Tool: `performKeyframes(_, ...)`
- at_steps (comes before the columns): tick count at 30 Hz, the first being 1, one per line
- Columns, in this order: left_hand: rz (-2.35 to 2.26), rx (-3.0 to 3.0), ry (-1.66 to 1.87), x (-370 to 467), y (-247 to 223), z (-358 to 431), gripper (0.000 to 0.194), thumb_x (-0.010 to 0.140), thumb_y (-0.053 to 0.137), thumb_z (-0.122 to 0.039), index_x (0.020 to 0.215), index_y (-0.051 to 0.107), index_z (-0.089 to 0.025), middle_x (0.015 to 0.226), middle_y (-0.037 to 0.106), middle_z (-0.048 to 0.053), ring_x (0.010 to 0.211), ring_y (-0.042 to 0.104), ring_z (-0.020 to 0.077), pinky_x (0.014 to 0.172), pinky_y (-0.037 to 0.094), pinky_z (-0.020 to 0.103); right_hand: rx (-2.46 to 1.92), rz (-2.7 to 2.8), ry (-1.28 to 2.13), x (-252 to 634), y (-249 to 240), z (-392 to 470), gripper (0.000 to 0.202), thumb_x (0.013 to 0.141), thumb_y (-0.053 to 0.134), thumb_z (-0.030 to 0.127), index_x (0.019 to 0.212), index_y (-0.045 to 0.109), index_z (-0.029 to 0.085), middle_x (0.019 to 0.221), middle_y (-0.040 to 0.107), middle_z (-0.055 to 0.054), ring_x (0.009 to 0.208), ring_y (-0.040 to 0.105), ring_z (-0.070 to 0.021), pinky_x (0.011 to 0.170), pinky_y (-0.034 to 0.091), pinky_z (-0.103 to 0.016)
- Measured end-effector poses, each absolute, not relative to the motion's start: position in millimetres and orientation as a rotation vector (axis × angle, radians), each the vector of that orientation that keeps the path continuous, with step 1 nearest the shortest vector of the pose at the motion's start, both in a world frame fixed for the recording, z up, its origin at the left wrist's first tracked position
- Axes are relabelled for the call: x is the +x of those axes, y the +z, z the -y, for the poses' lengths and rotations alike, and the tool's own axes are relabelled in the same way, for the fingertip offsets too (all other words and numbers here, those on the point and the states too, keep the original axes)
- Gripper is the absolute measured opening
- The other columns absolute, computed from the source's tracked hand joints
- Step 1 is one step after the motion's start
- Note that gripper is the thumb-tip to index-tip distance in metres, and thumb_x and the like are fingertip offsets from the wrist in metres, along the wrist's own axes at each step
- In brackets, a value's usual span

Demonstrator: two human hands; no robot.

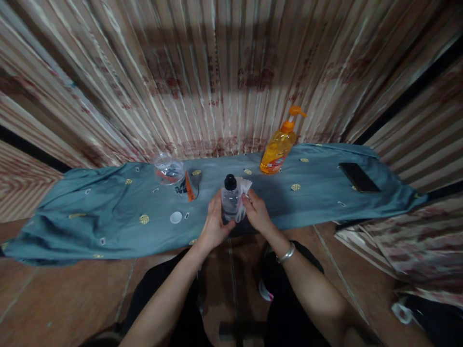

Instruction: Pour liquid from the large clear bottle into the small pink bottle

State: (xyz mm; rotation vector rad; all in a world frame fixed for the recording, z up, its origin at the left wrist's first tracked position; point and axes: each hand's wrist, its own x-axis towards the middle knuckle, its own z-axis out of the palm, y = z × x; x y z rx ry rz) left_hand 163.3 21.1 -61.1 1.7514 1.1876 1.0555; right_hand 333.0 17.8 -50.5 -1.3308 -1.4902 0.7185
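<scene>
Near the front edge of the cloth-covered table, my left hand is wrapped around a small clear bottle with a black cap, held upright. My right hand pinches a crumpled white tissue against the bottle's right side. Part of the tissue is hidden behind the fingers and the bottle. To the left stands a clear plastic jar with an orange and black label, its top open. A round white lid lies flat in front of it.
A pump bottle of orange liquid stands at the table's back, right of my hands. Further right lies a black phone. A blue-green patterned cloth covers the narrow table. A striped curtain hangs right behind it.
</scene>
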Motion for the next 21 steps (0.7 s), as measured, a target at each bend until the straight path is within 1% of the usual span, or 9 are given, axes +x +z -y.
performKeyframes(2, -1.152, 1.743, 1.017, 158, -60, -19, 0.084, 0.074, 0.074, -0.023, 0.151, 0.042, -0.023, 0.143, 0.057, 0.016, 0.122, 0.061, 0.0310, 0.089, 0.060, 0.044, -1.376, 1.501, 0.776, 339, -62, -28, 0.036, 0.092, 0.038, 0.031, 0.109, 0.068, 0.021, 0.098, 0.076, -0.008, 0.092, 0.069, -0.0252, 0.088, 0.053, -0.039)
performKeyframes(4, -1.146, 1.723, 0.992, 153, -58, -24, 0.077, 0.077, 0.074, -0.027, 0.148, 0.045, -0.022, 0.133, 0.063, 0.015, 0.107, 0.066, 0.0273, 0.085, 0.060, 0.043, -1.404, 1.525, 0.822, 343, -75, -33, 0.030, 0.089, 0.042, 0.029, 0.096, 0.070, 0.021, 0.083, 0.074, -0.004, 0.080, 0.068, -0.0220, 0.079, 0.053, -0.034)
performKeyframes(5, -1.146, 1.710, 0.981, 151, -57, -28, 0.078, 0.075, 0.076, -0.028, 0.147, 0.047, -0.022, 0.131, 0.063, 0.015, 0.107, 0.066, 0.0277, 0.085, 0.060, 0.043, -1.418, 1.538, 0.841, 345, -80, -34, 0.027, 0.088, 0.044, 0.027, 0.090, 0.070, 0.022, 0.078, 0.073, -0.001, 0.075, 0.066, -0.0202, 0.076, 0.052, -0.032)
performKeyframes(7, -1.137, 1.689, 0.973, 150, -57, -38, 0.083, 0.067, 0.083, -0.028, 0.144, 0.051, -0.022, 0.137, 0.060, 0.015, 0.121, 0.061, 0.0314, 0.096, 0.057, 0.047, -1.447, 1.563, 0.870, 346, -88, -33, 0.023, 0.086, 0.046, 0.025, 0.084, 0.069, 0.023, 0.070, 0.069, 0.002, 0.069, 0.062, -0.0175, 0.071, 0.049, -0.027)
performKeyframes(9, -1.115, 1.662, 0.974, 154, -58, -49, 0.092, 0.056, 0.089, -0.024, 0.141, 0.053, -0.024, 0.146, 0.056, 0.013, 0.139, 0.050, 0.0343, 0.112, 0.048, 0.049, -1.478, 1.586, 0.886, 347, -91, -32, 0.021, 0.086, 0.047, 0.024, 0.081, 0.068, 0.022, 0.068, 0.068, 0.003, 0.067, 0.060, -0.0163, 0.068, 0.046, -0.026)
performKeyframes(11, -1.087, 1.614, 0.946, 162, -62, -56, 0.097, 0.050, 0.091, -0.023, 0.140, 0.054, -0.022, 0.143, 0.060, 0.014, 0.136, 0.054, 0.0353, 0.112, 0.047, 0.050, -1.510, 1.608, 0.892, 348, -91, -31, 0.021, 0.086, 0.047, 0.024, 0.080, 0.067, 0.021, 0.070, 0.069, 0.002, 0.068, 0.061, -0.0163, 0.067, 0.046, -0.025)
performKeyframes(14, -1.065, 1.535, 0.918, 173, -67, -59, 0.091, 0.050, 0.090, -0.024, 0.134, 0.056, -0.017, 0.125, 0.070, 0.014, 0.116, 0.068, 0.0335, 0.102, 0.054, 0.050, -1.560, 1.643, 0.889, 351, -90, -32, 0.023, 0.088, 0.045, 0.023, 0.081, 0.067, 0.019, 0.072, 0.070, 0.000, 0.069, 0.063, -0.0166, 0.068, 0.047, -0.026)
performKeyframes(17, -1.083, 1.476, 0.954, 176, -67, -55, 0.086, 0.050, 0.089, -0.023, 0.130, 0.057, -0.018, 0.117, 0.073, 0.011, 0.108, 0.071, 0.0305, 0.094, 0.058, 0.046, -1.619, 1.671, 0.848, 359, -86, -37, 0.026, 0.091, 0.042, 0.024, 0.088, 0.068, 0.019, 0.078, 0.071, -0.001, 0.073, 0.065, -0.0181, 0.070, 0.049, -0.027)
performKeyframes(21, -1.104, 1.424, 1.049, 170, -58, -47, 0.085, 0.047, 0.091, -0.024, 0.125, 0.058, -0.020, 0.117, 0.073, 0.009, 0.109, 0.071, 0.0285, 0.093, 0.058, 0.043, -1.731, 1.683, 0.699, 366, -81, -49, 0.032, 0.094, 0.039, 0.018, 0.112, 0.066, 0.013, 0.109, 0.072, -0.015, 0.102, 0.067, -0.0262, 0.093, 0.050, -0.038)
